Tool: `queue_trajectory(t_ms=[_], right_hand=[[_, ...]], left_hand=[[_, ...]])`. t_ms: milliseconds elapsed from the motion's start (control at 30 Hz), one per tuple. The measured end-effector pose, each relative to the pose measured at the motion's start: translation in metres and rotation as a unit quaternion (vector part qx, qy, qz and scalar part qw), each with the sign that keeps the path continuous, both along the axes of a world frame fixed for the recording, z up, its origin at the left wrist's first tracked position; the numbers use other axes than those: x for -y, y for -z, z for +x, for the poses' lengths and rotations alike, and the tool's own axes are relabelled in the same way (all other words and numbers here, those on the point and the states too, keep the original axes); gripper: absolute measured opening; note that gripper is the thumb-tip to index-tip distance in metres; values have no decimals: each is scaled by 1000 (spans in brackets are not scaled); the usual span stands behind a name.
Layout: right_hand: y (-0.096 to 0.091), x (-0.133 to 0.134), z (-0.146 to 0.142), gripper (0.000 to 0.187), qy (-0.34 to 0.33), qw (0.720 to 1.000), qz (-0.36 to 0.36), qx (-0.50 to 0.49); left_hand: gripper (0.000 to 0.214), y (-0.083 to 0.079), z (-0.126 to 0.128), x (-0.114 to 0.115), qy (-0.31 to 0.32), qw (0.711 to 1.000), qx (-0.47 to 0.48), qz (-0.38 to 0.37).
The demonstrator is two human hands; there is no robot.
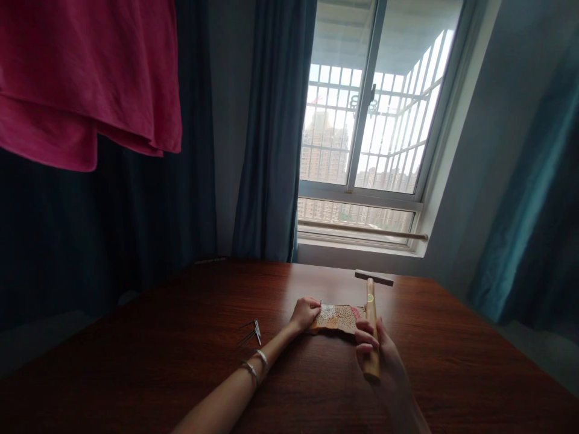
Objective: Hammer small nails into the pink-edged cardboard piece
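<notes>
My right hand (379, 349) is wrapped round the wooden handle of a hammer (371, 301). The hammer's dark head sits raised above the table. My left hand (306, 313) pinches a thin nail upright at the left edge of a small patterned board (338, 318). The board lies flat on the dark wooden table (181, 349), between my two hands. Two bracelets circle my left wrist.
Several loose nails (251, 332) lie on the table left of my left forearm. A window (371, 120) with blue curtains stands beyond the table's far edge. A red cloth (90, 78) hangs at the upper left.
</notes>
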State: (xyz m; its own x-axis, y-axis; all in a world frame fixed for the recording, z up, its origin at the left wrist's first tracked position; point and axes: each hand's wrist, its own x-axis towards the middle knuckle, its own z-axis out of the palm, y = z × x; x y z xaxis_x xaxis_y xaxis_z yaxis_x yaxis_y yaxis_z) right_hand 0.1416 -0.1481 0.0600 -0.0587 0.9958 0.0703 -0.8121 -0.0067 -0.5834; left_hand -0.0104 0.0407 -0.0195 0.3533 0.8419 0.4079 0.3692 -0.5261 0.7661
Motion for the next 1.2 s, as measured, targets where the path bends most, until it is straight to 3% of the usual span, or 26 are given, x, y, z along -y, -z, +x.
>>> queue_trajectory(t_ms=[100, 200, 267, 433, 600, 900, 1067, 1200], right_hand=[[10, -6, 5, 35, -24, 1000, -11, -2], [12, -7, 2, 37, -52, 995, -35, 80], [9, -4, -8, 38, -33, 986, -61, 154], [4, 5, -38, 47, 25, 944, -118, 307], [17, 1, -40, 43, 39, 901, -144, 407], [24, -2, -35, 39, 91, 853, -99, 504], [22, -1, -34, 39, 122, 847, -73, 512], [20, 2, -33, 44, 98, 857, -85, 498]], left_hand=[[21, 0, 1, 0, -2, 1000, 4, 2], [21, -1, 2, 0, 1, 1000, 5, 3], [21, -3, 2, 0, 2, 1000, 4, 0], [21, -4, 2, -5, 5, 1000, -3, 10], [19, 0, 3, -14, 5, 1000, -1, 9], [21, 3, 3, -16, 11, 1000, 7, -2], [21, 3, 3, -17, 16, 1000, -3, -1], [21, 3, 3, -16, 18, 1000, -5, -1]])
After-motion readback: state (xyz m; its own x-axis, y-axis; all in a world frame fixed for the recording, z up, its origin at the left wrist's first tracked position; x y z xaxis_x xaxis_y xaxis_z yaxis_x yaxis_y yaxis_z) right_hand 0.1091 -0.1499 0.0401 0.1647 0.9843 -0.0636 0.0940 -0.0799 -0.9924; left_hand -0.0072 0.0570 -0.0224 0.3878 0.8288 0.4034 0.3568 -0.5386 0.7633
